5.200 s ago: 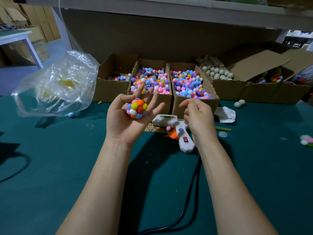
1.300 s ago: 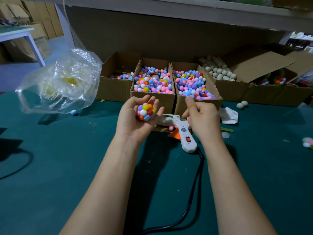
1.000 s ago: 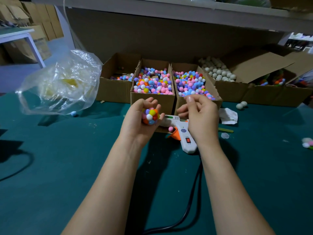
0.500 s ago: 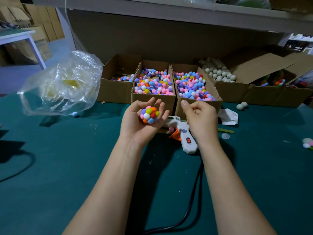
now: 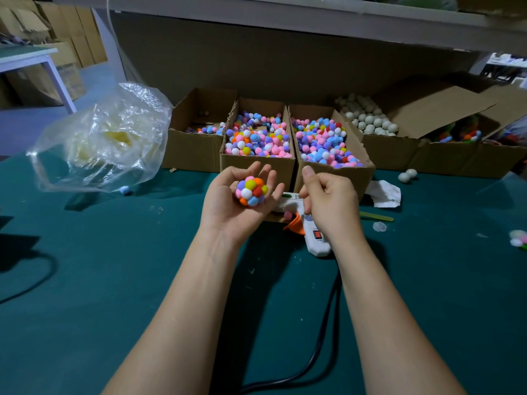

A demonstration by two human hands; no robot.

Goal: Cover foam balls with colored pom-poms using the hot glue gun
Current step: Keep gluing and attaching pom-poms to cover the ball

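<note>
A foam ball covered in coloured pom-poms (image 5: 251,191) lies in the cupped palm of my left hand (image 5: 232,203), whose fingers curl up around it. My right hand (image 5: 330,201) hovers just to its right with fingers curled and the thumb raised; I see nothing in it. The white hot glue gun (image 5: 309,226) with an orange trigger lies on the green table under my right hand, its black cord running toward me. Two cardboard boxes of loose pom-poms (image 5: 258,138) (image 5: 323,143) stand right behind my hands. A box of bare white foam balls (image 5: 368,118) sits further right.
A crumpled clear plastic bag (image 5: 105,138) stands at the left. A nearly empty box (image 5: 199,129) sits left of the pom-pom boxes. White paper (image 5: 383,193), a green stick (image 5: 376,216), two foam balls (image 5: 407,175) and a few pom-poms (image 5: 517,239) lie at the right.
My left hand closed around the ball and turned it, then opened again with the ball in the palm. My right hand stayed beside it, shifting only slightly.
</note>
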